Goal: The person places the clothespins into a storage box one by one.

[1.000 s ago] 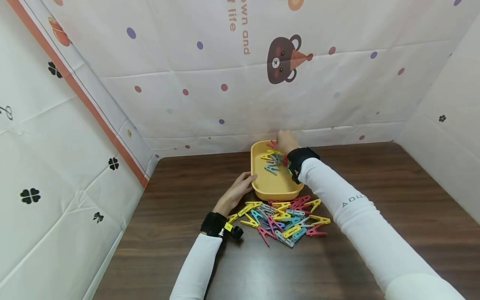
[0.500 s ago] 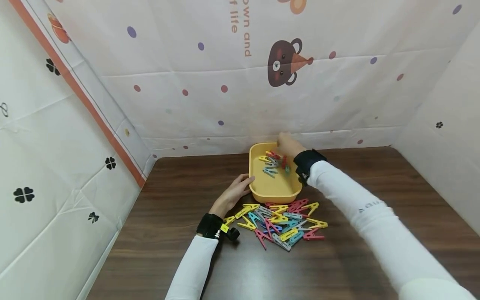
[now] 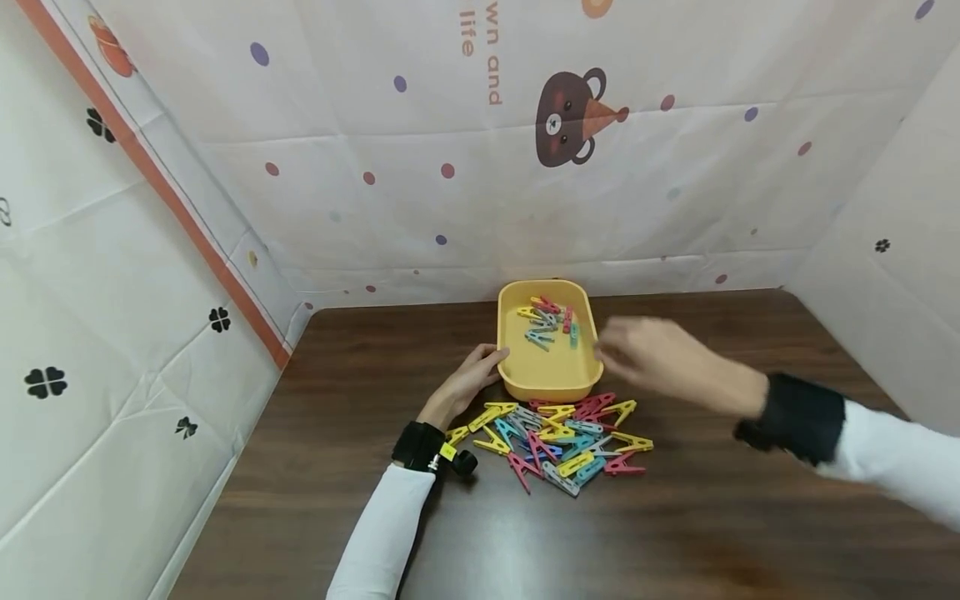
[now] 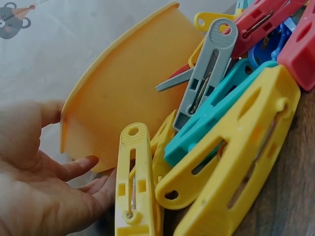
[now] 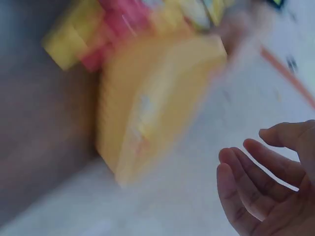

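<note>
A yellow plastic tray [image 3: 551,382] stands on the table with several clothespins [image 3: 542,340] lying in it. My left hand [image 3: 467,383] holds its left rim. In the left wrist view one digit reaches over the rim while other fingers [image 4: 74,168] lie against the outer wall. My right hand [image 3: 663,354], just right of the tray, holds nothing. Its loosely bent fingers and thumb are spread apart in the right wrist view. A pile of pink, yellow, grey, teal and blue clothespins [image 3: 558,433] lies in front of the tray, several of them close to the left hand.
Dark wooden table [image 3: 315,500] underneath everything. A white patterned cloth wall [image 3: 360,225] rises right behind the tray, with another cloth wall [image 3: 112,333] on the left. The right wrist view is blurred around the tray.
My right hand, earlier over the tray's far right corner, has drawn back towards me and to the right. A pink clothespin near it now lies in the tray. The left hand stays on the rim.
</note>
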A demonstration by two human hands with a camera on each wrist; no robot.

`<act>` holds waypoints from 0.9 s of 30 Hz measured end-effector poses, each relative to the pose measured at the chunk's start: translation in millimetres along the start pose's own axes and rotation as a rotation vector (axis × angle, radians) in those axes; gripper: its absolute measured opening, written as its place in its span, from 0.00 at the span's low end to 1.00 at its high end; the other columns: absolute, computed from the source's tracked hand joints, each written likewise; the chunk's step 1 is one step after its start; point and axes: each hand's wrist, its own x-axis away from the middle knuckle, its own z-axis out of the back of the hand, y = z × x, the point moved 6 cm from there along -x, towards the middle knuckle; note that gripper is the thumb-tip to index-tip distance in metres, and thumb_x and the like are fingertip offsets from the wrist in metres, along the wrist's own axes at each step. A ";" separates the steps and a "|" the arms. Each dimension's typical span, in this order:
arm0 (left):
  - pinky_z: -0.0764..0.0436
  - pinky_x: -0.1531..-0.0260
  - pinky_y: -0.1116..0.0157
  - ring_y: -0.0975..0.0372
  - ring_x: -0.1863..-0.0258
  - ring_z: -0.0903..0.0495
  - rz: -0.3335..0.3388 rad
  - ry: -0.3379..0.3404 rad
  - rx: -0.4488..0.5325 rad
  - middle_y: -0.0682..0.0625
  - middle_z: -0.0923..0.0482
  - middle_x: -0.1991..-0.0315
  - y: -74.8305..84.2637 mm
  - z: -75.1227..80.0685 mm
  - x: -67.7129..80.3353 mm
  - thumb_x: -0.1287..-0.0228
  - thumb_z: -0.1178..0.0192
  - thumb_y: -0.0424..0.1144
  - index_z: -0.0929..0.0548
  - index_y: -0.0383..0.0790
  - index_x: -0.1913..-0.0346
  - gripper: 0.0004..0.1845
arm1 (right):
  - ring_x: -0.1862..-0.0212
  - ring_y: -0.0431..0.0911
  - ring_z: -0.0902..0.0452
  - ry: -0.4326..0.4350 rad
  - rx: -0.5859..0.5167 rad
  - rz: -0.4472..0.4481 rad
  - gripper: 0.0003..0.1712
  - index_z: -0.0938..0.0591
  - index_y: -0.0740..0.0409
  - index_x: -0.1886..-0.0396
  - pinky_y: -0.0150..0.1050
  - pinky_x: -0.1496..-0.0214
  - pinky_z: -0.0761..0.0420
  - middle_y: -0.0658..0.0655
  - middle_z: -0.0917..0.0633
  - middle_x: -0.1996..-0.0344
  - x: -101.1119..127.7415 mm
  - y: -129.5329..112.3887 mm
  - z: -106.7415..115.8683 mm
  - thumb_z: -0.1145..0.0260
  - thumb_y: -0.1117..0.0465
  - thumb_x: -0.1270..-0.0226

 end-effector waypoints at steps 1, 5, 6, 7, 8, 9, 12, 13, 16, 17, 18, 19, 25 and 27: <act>0.34 0.24 0.51 0.49 0.25 0.35 -0.008 -0.003 -0.003 0.38 0.36 0.32 0.7 -1.0 -0.3 0.20 0.49 0.54 0.35 0.37 0.32 0.28 | 0.71 0.37 0.20 -0.026 -0.004 0.040 0.08 0.11 0.57 0.60 0.30 0.72 0.18 0.53 0.14 0.66 15.4 -5.6 -8.3 0.25 0.64 0.39; 0.33 0.24 0.52 0.49 0.27 0.32 -0.011 -0.012 0.001 0.39 0.35 0.35 1.1 -6.1 -2.1 0.21 0.48 0.55 0.34 0.37 0.35 0.27 | 0.66 0.38 0.19 -0.174 0.005 0.128 0.16 0.13 0.53 0.54 0.29 0.72 0.18 0.53 0.15 0.60 71.5 -22.6 -47.0 0.21 0.60 0.43; 0.33 0.24 0.52 0.50 0.27 0.32 -0.011 -0.013 0.003 0.39 0.35 0.35 1.0 -6.8 -2.1 0.21 0.48 0.54 0.34 0.36 0.35 0.27 | 0.64 0.39 0.18 -0.193 0.025 0.149 0.18 0.13 0.53 0.53 0.30 0.72 0.17 0.53 0.15 0.58 81.3 -25.3 -54.4 0.20 0.59 0.44; 0.33 0.24 0.52 0.50 0.27 0.32 -0.010 -0.011 0.005 0.39 0.35 0.35 1.0 -6.9 -1.7 0.21 0.48 0.54 0.34 0.36 0.35 0.27 | 0.63 0.41 0.18 -0.192 0.049 0.179 0.19 0.14 0.51 0.53 0.32 0.71 0.17 0.53 0.16 0.58 88.9 -27.9 -59.8 0.20 0.59 0.44; 0.33 0.24 0.52 0.50 0.27 0.32 -0.009 -0.009 0.006 0.39 0.35 0.35 0.8 -6.2 -1.6 0.21 0.48 0.54 0.34 0.37 0.35 0.26 | 0.62 0.41 0.19 -0.204 0.070 0.191 0.19 0.14 0.50 0.53 0.34 0.70 0.17 0.51 0.16 0.58 93.9 -29.6 -64.3 0.19 0.58 0.45; 0.33 0.24 0.52 0.50 0.27 0.32 -0.007 -0.006 0.005 0.39 0.35 0.35 0.9 -5.2 -1.2 0.21 0.48 0.54 0.34 0.37 0.35 0.27 | 0.62 0.41 0.20 -0.201 0.093 0.212 0.18 0.14 0.49 0.54 0.35 0.69 0.17 0.49 0.17 0.60 97.1 -30.4 -67.2 0.19 0.58 0.45; 0.34 0.24 0.52 0.50 0.26 0.33 -0.006 0.008 -0.001 0.39 0.35 0.35 1.1 -1.4 0.7 0.21 0.49 0.55 0.34 0.37 0.35 0.26 | 0.63 0.41 0.21 -0.194 0.123 0.237 0.17 0.13 0.49 0.57 0.35 0.68 0.18 0.47 0.17 0.64 98.6 -29.6 -70.8 0.19 0.58 0.46; 0.34 0.23 0.52 0.50 0.26 0.33 -0.002 0.015 -0.003 0.40 0.35 0.35 1.0 -0.1 1.2 0.21 0.48 0.55 0.34 0.37 0.35 0.26 | 0.63 0.41 0.21 -0.195 0.121 0.236 0.16 0.13 0.49 0.58 0.35 0.68 0.18 0.47 0.17 0.64 97.9 -28.9 -71.5 0.19 0.58 0.46; 0.35 0.23 0.52 0.49 0.25 0.34 0.003 0.026 -0.012 0.40 0.35 0.35 1.2 2.3 0.8 0.21 0.48 0.55 0.34 0.38 0.35 0.27 | 0.63 0.41 0.20 -0.208 0.100 0.211 0.13 0.13 0.49 0.60 0.35 0.69 0.17 0.47 0.17 0.65 94.4 -25.5 -73.7 0.20 0.59 0.44; 0.35 0.23 0.51 0.49 0.25 0.34 0.003 0.027 -0.014 0.39 0.35 0.35 1.3 2.6 0.4 0.21 0.48 0.55 0.34 0.38 0.35 0.27 | 0.63 0.41 0.19 -0.216 0.088 0.202 0.13 0.13 0.49 0.60 0.35 0.69 0.17 0.47 0.17 0.65 93.5 -24.5 -74.7 0.20 0.60 0.44; 0.35 0.23 0.51 0.49 0.25 0.34 0.004 0.029 -0.013 0.39 0.35 0.34 1.3 2.7 0.1 0.21 0.48 0.56 0.34 0.38 0.35 0.27 | 0.63 0.40 0.19 -0.225 0.077 0.191 0.12 0.13 0.49 0.60 0.35 0.69 0.17 0.47 0.17 0.65 92.8 -23.6 -75.6 0.20 0.60 0.43; 0.35 0.23 0.51 0.49 0.25 0.34 0.005 0.031 -0.013 0.39 0.35 0.34 0.9 2.7 -0.4 0.22 0.48 0.56 0.34 0.38 0.34 0.28 | 0.63 0.40 0.18 -0.231 0.064 0.181 0.12 0.13 0.49 0.61 0.35 0.69 0.17 0.47 0.17 0.65 92.3 -23.0 -76.4 0.21 0.60 0.43; 0.35 0.23 0.51 0.49 0.26 0.33 0.010 0.043 -0.013 0.39 0.35 0.34 -1.2 1.7 0.8 0.21 0.48 0.56 0.34 0.37 0.35 0.28 | 0.70 0.31 0.26 -0.256 -0.013 0.132 0.08 0.15 0.46 0.69 0.30 0.75 0.25 0.42 0.20 0.71 94.8 -21.8 -79.5 0.22 0.63 0.41; 0.35 0.23 0.51 0.50 0.27 0.33 0.009 0.042 -0.014 0.40 0.34 0.35 -0.7 1.3 1.4 0.21 0.48 0.56 0.34 0.38 0.35 0.27 | 0.71 0.29 0.31 -0.251 -0.037 0.114 0.09 0.15 0.45 0.70 0.28 0.76 0.29 0.41 0.22 0.72 96.1 -21.1 -79.4 0.22 0.62 0.41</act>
